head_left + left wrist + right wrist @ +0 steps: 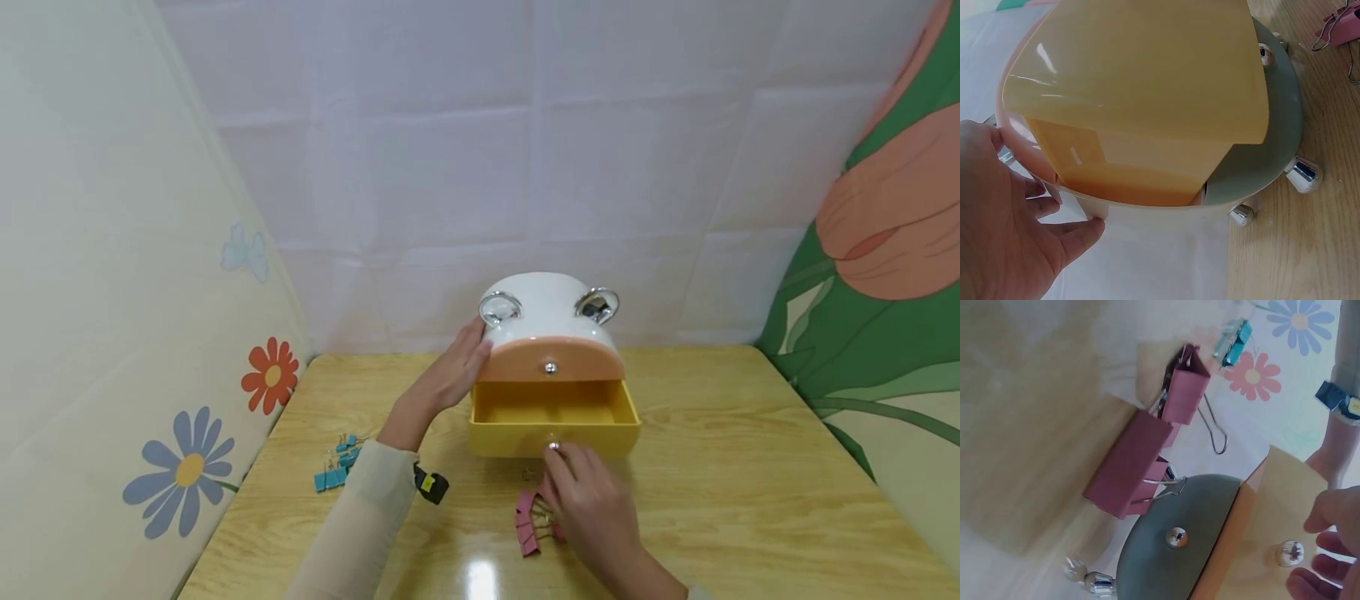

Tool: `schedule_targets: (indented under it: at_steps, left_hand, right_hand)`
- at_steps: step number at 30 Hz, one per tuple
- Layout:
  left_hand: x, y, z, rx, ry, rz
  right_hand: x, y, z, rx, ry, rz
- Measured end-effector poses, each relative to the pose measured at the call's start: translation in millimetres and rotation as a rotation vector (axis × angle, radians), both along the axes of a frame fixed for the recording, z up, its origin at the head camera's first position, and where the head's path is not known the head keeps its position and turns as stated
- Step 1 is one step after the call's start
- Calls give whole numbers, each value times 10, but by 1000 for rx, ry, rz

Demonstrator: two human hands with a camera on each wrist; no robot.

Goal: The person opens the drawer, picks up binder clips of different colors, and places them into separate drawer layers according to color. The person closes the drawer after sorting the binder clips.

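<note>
A rounded white drawer box stands on the table, with silver rings and a shut peach top drawer. Its yellow drawer is pulled out, with nothing visible inside. My left hand rests along the box's left side, fingers spread against the wall in the left wrist view. At the yellow drawer's front is my right hand, its thumb and fingers loosely around the silver knob, with a small gap showing. Pink binder clips lie under and beside the right hand.
Several teal binder clips lie on the wooden table at the left. A grey-green lower drawer front sits below the yellow drawer. White cloth hangs behind, and flower-printed panels flank both sides.
</note>
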State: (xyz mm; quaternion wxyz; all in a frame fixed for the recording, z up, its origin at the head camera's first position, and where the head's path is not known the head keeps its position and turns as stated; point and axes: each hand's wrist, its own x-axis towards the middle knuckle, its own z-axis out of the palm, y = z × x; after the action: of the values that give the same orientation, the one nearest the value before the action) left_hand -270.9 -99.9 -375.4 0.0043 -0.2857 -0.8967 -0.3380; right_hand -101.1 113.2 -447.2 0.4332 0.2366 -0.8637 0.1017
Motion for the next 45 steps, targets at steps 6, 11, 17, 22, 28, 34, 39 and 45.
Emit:
schedule_targets:
  at_steps: [6, 11, 17, 22, 28, 34, 39, 45]
  left_hand:
    - [-12, 17, 27, -1, 2, 3]
    - [-4, 14, 26, 1, -2, 5]
    - [3, 18, 8, -3, -12, 12]
    - [10, 21, 4, 8, -25, 11]
    - [6, 24, 4, 13, -27, 9]
    - [5, 23, 3, 20, -26, 9]
    - [9, 19, -2, 13, -28, 12]
    - [7, 18, -3, -1, -31, 18]
  right_hand:
    - [129, 186, -39, -29, -117, 5]
    - [177, 314, -111, 26, -208, -11]
    - [226, 349, -147, 63, -438, 10]
    - [214, 352, -191, 114, -601, 56]
    - [180, 365, -283, 140, -683, 67]
    - [153, 361, -367, 193, -764, 77]
    - [129, 356, -419, 224, -728, 89]
    - [90, 365, -415, 238, -740, 139]
